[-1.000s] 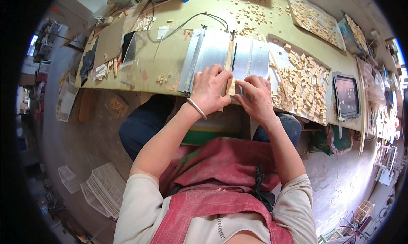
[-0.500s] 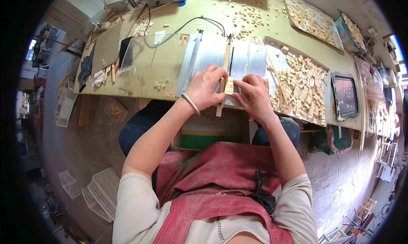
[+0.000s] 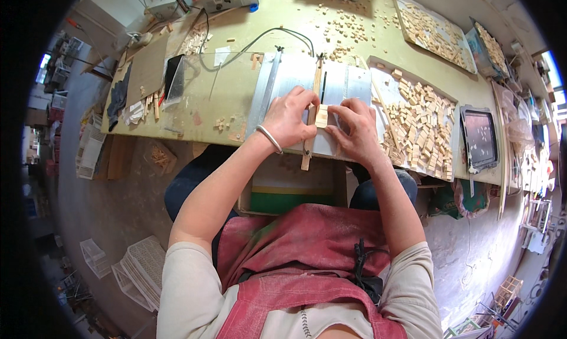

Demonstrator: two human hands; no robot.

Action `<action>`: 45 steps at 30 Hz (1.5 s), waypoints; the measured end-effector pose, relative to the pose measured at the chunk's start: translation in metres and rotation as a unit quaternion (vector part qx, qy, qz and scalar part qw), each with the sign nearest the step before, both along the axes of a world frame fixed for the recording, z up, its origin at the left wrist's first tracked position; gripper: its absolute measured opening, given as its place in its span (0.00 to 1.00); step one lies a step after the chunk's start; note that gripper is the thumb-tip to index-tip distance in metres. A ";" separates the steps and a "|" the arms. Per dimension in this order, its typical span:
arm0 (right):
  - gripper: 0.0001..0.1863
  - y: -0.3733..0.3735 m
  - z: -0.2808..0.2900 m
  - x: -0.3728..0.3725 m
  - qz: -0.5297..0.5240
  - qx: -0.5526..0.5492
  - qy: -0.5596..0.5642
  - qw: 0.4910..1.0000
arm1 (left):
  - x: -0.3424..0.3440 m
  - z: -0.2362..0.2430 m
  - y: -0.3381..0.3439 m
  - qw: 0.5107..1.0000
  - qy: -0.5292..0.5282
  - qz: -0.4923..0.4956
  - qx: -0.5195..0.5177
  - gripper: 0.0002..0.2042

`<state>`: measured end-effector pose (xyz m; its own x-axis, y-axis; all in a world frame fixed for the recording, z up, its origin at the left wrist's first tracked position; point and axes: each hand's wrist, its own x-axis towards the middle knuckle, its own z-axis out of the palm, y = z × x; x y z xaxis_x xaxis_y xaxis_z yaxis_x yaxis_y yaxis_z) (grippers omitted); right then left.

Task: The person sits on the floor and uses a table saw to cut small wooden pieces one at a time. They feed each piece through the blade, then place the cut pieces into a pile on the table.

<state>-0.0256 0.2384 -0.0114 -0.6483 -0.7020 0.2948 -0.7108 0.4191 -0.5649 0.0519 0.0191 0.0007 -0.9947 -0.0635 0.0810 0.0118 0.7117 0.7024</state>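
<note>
Wooden block [image 3: 322, 116] sitting beside wooden strip [image 3: 317, 79]

The bench [image 3: 277, 8] is supporting a metal plate [image 3: 295, 73]. The left hand [image 3: 287, 119] is curling at the strip, the right hand [image 3: 358, 126] at the block; I cannot tell whether their fingers [image 3: 338, 110] are gripping.

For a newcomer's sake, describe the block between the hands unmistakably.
On the yellowish bench, find the silver plate at the near edge. Just right of its long wood strip, the pale block sits between left hand and right hand. Unlike the heaped blocks farther right, it sits apart.
</note>
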 end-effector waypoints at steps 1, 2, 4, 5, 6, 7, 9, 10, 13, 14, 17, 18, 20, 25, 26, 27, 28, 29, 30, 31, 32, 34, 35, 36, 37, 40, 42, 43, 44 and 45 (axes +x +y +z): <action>0.22 -0.001 0.001 -0.001 0.000 0.002 0.002 1.000 | -0.001 -0.001 0.000 1.000 0.005 0.001 0.002 0.20; 0.22 -0.001 0.002 -0.002 0.000 0.004 0.001 1.000 | -0.002 -0.002 -0.001 1.000 0.009 0.002 0.005 0.20; 0.22 -0.002 0.002 -0.005 0.002 0.006 -0.002 1.000 | -0.004 -0.002 -0.001 1.000 0.010 0.003 0.003 0.20; 0.22 -0.002 0.003 -0.006 0.002 0.009 -0.004 1.000 | -0.005 -0.002 -0.002 1.000 0.010 0.004 0.002 0.20; 0.22 -0.003 0.004 -0.007 0.002 0.012 -0.005 1.000 | -0.006 -0.003 -0.002 1.000 0.015 0.003 -0.003 0.20; 0.22 -0.004 0.005 -0.008 0.002 0.015 -0.007 1.000 | -0.007 -0.004 -0.003 1.000 0.020 0.002 -0.008 0.20; 0.21 -0.005 0.005 -0.010 0.002 0.015 -0.008 1.000 | -0.010 -0.005 -0.004 1.000 0.024 0.001 -0.012 0.20; 0.21 -0.005 0.005 -0.012 0.002 0.016 -0.009 1.000 | -0.011 -0.004 -0.005 1.000 0.024 0.001 -0.011 0.20; 0.21 -0.008 0.009 -0.014 -0.006 0.034 -0.025 0.999 | -0.016 -0.003 -0.006 1.000 0.019 0.003 -0.011 0.20; 0.21 -0.008 0.008 -0.016 -0.005 0.034 -0.024 0.999 | -0.018 -0.003 -0.007 1.000 0.016 0.005 -0.012 0.20; 0.21 -0.011 0.007 -0.022 -0.002 0.031 -0.016 0.999 | -0.024 -0.003 -0.009 1.000 0.013 0.004 -0.012 0.20; 0.21 -0.011 0.006 -0.024 0.000 0.029 -0.012 1.000 | -0.025 -0.003 -0.010 1.000 0.012 0.005 -0.015 0.20; 0.21 -0.012 0.006 -0.027 0.001 0.028 -0.012 1.000 | -0.029 -0.003 -0.011 1.000 0.011 0.007 -0.019 0.20; 0.22 -0.015 0.004 -0.036 0.003 0.022 -0.015 1.000 | -0.038 -0.007 -0.014 0.999 0.028 0.007 -0.020 0.19; 0.22 -0.016 0.004 -0.037 0.003 0.023 -0.020 1.000 | -0.039 -0.007 -0.014 0.999 0.028 0.007 -0.020 0.19; 0.22 -0.016 0.005 -0.039 0.003 0.025 -0.025 0.999 | -0.040 -0.008 -0.015 0.999 0.022 0.008 -0.021 0.20; 0.21 -0.017 0.006 -0.040 0.003 0.026 -0.030 0.999 | -0.042 -0.006 -0.015 1.000 0.017 0.009 -0.023 0.20; 0.21 -0.018 0.006 -0.041 0.002 0.024 -0.029 0.999 | -0.043 -0.005 -0.015 1.000 0.012 0.010 -0.024 0.20; 0.22 -0.019 0.006 -0.043 0.000 0.023 -0.029 0.999 | -0.045 -0.004 -0.014 1.000 0.006 0.013 -0.027 0.20; 0.22 -0.019 0.007 -0.043 -0.001 0.021 -0.029 0.999 | -0.046 -0.003 -0.014 0.999 0.000 0.016 -0.032 0.21; 0.22 -0.019 0.007 -0.044 0.000 0.022 -0.029 0.999 | -0.046 -0.002 -0.013 0.999 -0.007 0.018 -0.036 0.21; 0.23 -0.018 0.006 -0.045 0.002 0.024 -0.029 0.999 | -0.046 0.000 -0.013 0.999 -0.015 0.010 -0.051 0.21; 0.23 -0.017 0.006 -0.043 0.005 0.025 -0.033 0.999 | -0.045 0.001 -0.012 0.998 -0.019 0.006 -0.058 0.22; 0.23 -0.016 0.006 -0.040 0.007 0.027 -0.037 0.999 | -0.042 0.001 -0.011 0.998 -0.013 0.005 -0.066 0.22; 0.23 -0.014 0.006 -0.035 0.010 0.028 -0.041 0.999 | -0.036 0.001 -0.010 0.997 -0.008 0.002 -0.075 0.22; 0.22 -0.011 0.009 -0.019 0.012 0.029 -0.037 0.999 | -0.017 0.003 -0.006 0.996 -0.023 -0.014 -0.082 0.23; 0.22 -0.008 0.009 -0.012 0.011 0.025 -0.026 0.999 | -0.004 0.005 -0.002 0.995 -0.040 -0.025 -0.089 0.24; 0.22 -0.007 0.008 -0.009 0.011 0.021 -0.019 1.000 | 0.002 0.008 0.000 0.995 -0.046 -0.034 -0.087 0.24; 0.22 -0.006 0.007 -0.007 0.010 0.017 -0.012 1.000 | 0.007 0.010 0.000 0.994 -0.052 -0.043 -0.085 0.23; 0.22 -0.004 0.006 -0.006 0.010 0.012 -0.004 1.000 | 0.012 0.012 0.001 0.994 -0.057 -0.052 -0.083 0.23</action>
<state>-0.0311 0.2340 -0.0053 -0.6367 -0.7218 0.2712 -0.7140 0.4191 -0.5608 0.0639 0.0198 0.0126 -0.9984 0.0458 -0.0325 0.0187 0.8166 0.5769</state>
